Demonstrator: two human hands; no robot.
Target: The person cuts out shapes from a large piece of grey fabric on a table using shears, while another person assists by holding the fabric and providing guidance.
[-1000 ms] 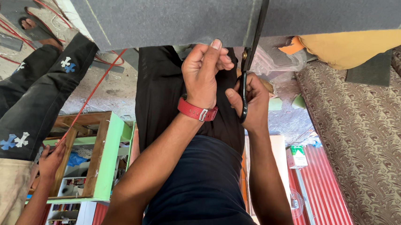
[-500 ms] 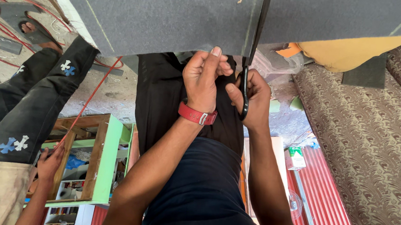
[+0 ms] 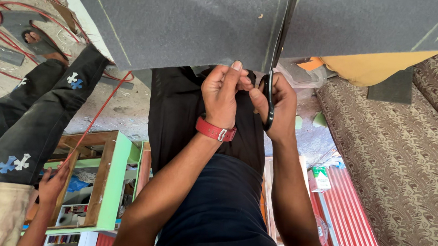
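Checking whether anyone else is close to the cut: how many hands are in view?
3. Left hand grips the grey sheet edge; right hand holds scissors; another person's hand is lower left. Others may be hidden.

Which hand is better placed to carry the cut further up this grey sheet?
The right hand, probably. It already grips the black scissors, whose blades sit in the slit in the grey sheet. The left hand, with the red wristband, pinches the sheet's edge beside the cut.

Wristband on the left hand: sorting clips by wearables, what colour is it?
Red wristband, clearest in the head view.
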